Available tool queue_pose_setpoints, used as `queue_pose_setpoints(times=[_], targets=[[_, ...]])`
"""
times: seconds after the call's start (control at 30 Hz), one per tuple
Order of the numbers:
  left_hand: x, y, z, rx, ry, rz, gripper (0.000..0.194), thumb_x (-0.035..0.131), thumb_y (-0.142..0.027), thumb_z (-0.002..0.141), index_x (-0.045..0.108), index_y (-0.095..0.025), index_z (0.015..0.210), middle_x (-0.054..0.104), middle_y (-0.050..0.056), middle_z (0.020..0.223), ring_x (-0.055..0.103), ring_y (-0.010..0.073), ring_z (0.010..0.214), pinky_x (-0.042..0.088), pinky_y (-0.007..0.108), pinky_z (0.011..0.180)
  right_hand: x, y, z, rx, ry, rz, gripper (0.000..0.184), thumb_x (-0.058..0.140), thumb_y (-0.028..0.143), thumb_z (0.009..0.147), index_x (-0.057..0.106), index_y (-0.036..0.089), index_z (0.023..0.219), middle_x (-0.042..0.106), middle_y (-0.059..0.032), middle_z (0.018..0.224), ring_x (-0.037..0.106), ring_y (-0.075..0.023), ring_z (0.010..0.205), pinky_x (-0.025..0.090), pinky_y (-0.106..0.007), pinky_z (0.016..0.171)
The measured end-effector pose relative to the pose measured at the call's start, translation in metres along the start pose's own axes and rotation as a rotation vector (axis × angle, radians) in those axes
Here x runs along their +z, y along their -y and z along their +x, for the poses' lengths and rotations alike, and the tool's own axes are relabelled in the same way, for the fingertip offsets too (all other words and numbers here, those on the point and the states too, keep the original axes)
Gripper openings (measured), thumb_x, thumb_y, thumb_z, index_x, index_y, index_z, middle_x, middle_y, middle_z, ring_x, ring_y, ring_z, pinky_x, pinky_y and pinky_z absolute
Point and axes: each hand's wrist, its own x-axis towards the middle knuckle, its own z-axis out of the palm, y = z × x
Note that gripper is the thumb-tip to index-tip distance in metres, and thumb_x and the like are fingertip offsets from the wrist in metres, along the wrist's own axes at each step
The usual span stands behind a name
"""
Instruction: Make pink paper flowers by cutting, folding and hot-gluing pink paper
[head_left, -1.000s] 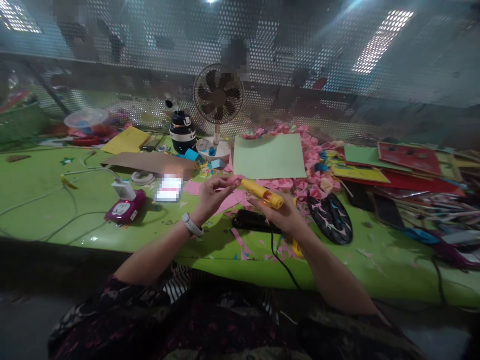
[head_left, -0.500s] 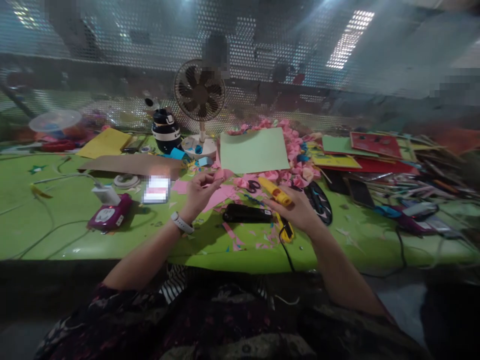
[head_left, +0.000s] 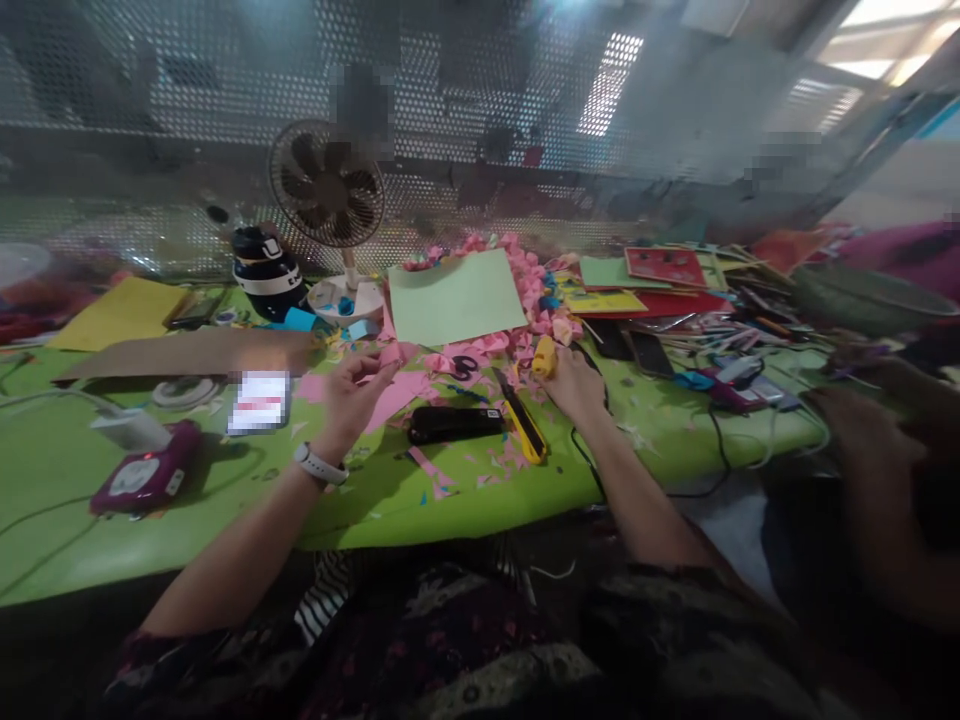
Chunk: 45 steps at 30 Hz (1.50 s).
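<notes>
My left hand (head_left: pixel 351 400), a white watch on its wrist, pinches a small folded piece of pink paper (head_left: pixel 395 353) between thumb and fingers. Under it lies a flat pink sheet (head_left: pixel 405 393). Closed around a yellow glue gun (head_left: pixel 544 357) is my right hand (head_left: pixel 576 385), which hides most of the tool's body. Left of that hand, a yellow box cutter (head_left: pixel 527 425) rests on the green table (head_left: pixel 420 505). Near it are a black stapler (head_left: pixel 454 424) and dark-handled scissors (head_left: pixel 463 368). Pink scraps surround them.
Behind the hands, a pale green sheet (head_left: pixel 457 300) leans on a heap of pink paper pieces (head_left: pixel 529 275). A fan (head_left: pixel 328 185), a dark jug (head_left: pixel 266 275) and a purple power socket (head_left: pixel 146 470) stand leftward. Another person's arm (head_left: pixel 862 430) is at right.
My right hand has turned and moved the glue gun away from above the box cutter, which now shows fully. The left hand still pinches the pink paper. The view has swung right.
</notes>
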Motion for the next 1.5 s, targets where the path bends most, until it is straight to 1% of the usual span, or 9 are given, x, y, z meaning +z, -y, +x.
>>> queue_pose_setpoints(times=[0.2, 0.43, 0.57, 0.7, 0.93, 1.1, 1.27, 1.4, 1.5], targets=[[0.001, -0.005, -0.002, 0.01, 0.005, 0.009, 0.027, 0.079, -0.04, 0.07, 0.067, -0.016, 0.066, 0.069, 0.008, 0.09, 0.066, 0.0196, 0.088, 0.058, 0.028, 0.062, -0.001, -0.017, 0.004, 0.142, 0.012, 0.011, 0.052, 0.061, 0.036, 0.088, 0.048, 0.007, 0.129, 0.06, -0.025, 0.122, 0.064, -0.0341, 0.106, 0.047, -0.038, 0.082], [0.003, -0.01, -0.003, 0.005, 0.006, 0.002, 0.025, 0.079, -0.039, 0.069, 0.068, -0.017, 0.067, 0.069, 0.007, 0.086, 0.066, 0.0199, 0.087, 0.057, 0.028, 0.063, -0.017, -0.087, 0.001, 0.226, -0.102, 0.111, 0.046, 0.065, 0.049, 0.081, 0.06, 0.013, 0.109, 0.067, -0.0193, 0.107, 0.063, -0.0312, 0.097, 0.044, -0.035, 0.075], [0.002, -0.009, -0.004, -0.002, 0.004, -0.019, 0.026, 0.08, -0.039, 0.067, 0.067, -0.016, 0.067, 0.069, 0.007, 0.089, 0.066, 0.0185, 0.084, 0.058, 0.027, 0.062, -0.021, -0.129, -0.009, 0.184, 0.049, 0.151, 0.04, 0.07, 0.05, 0.075, 0.065, 0.015, 0.094, 0.07, -0.0132, 0.093, 0.063, -0.0268, 0.083, 0.041, -0.032, 0.069], [0.001, -0.006, -0.005, 0.012, 0.033, -0.015, 0.025, 0.08, -0.038, 0.07, 0.068, -0.016, 0.07, 0.07, 0.007, 0.091, 0.065, 0.0159, 0.078, 0.059, 0.027, 0.063, -0.012, -0.147, -0.022, 0.065, 0.098, 0.205, 0.039, 0.072, 0.049, 0.072, 0.067, 0.016, 0.093, 0.07, -0.0083, 0.092, 0.062, -0.0233, 0.08, 0.04, -0.03, 0.068], [0.002, -0.008, -0.005, -0.03, 0.025, -0.013, 0.028, 0.08, -0.041, 0.068, 0.068, -0.016, 0.069, 0.069, 0.007, 0.091, 0.066, 0.016, 0.079, 0.06, 0.028, 0.065, 0.004, -0.141, -0.016, -0.148, 0.095, 0.282, 0.044, 0.076, 0.042, 0.068, 0.068, 0.014, 0.1, 0.07, -0.012, 0.102, 0.062, -0.0252, 0.091, 0.045, -0.033, 0.078], [0.002, -0.009, -0.005, -0.056, 0.019, -0.031, 0.03, 0.082, -0.041, 0.066, 0.067, -0.015, 0.069, 0.068, 0.007, 0.094, 0.065, 0.0136, 0.074, 0.06, 0.027, 0.064, 0.008, -0.143, -0.007, -0.104, 0.14, 0.328, 0.048, 0.077, 0.038, 0.065, 0.068, 0.014, 0.106, 0.071, -0.0119, 0.107, 0.063, -0.0261, 0.095, 0.047, -0.035, 0.082], [0.002, -0.009, -0.006, -0.046, 0.037, -0.025, 0.028, 0.081, -0.04, 0.068, 0.067, -0.015, 0.069, 0.069, 0.007, 0.094, 0.064, 0.0133, 0.073, 0.059, 0.026, 0.062, -0.001, -0.15, -0.008, -0.17, 0.14, 0.303, 0.037, 0.071, 0.032, 0.069, 0.07, 0.015, 0.102, 0.071, -0.0116, 0.11, 0.064, -0.0264, 0.102, 0.047, -0.035, 0.091], [0.002, -0.007, -0.006, -0.034, 0.039, 0.003, 0.026, 0.08, -0.039, 0.069, 0.069, -0.016, 0.069, 0.07, 0.007, 0.091, 0.064, 0.016, 0.078, 0.057, 0.028, 0.064, -0.013, -0.125, -0.001, -0.163, 0.026, 0.235, 0.036, 0.063, 0.04, 0.081, 0.07, 0.015, 0.106, 0.072, -0.0121, 0.109, 0.064, -0.0251, 0.098, 0.046, -0.035, 0.089], [0.002, -0.006, -0.006, -0.052, 0.031, -0.012, 0.026, 0.081, -0.039, 0.068, 0.069, -0.016, 0.071, 0.07, 0.008, 0.093, 0.065, 0.0169, 0.081, 0.058, 0.029, 0.067, -0.014, -0.09, 0.01, -0.183, 0.047, 0.018, 0.043, 0.063, 0.044, 0.083, 0.069, 0.014, 0.113, 0.07, -0.0158, 0.117, 0.06, -0.0319, 0.108, 0.041, -0.041, 0.092]])
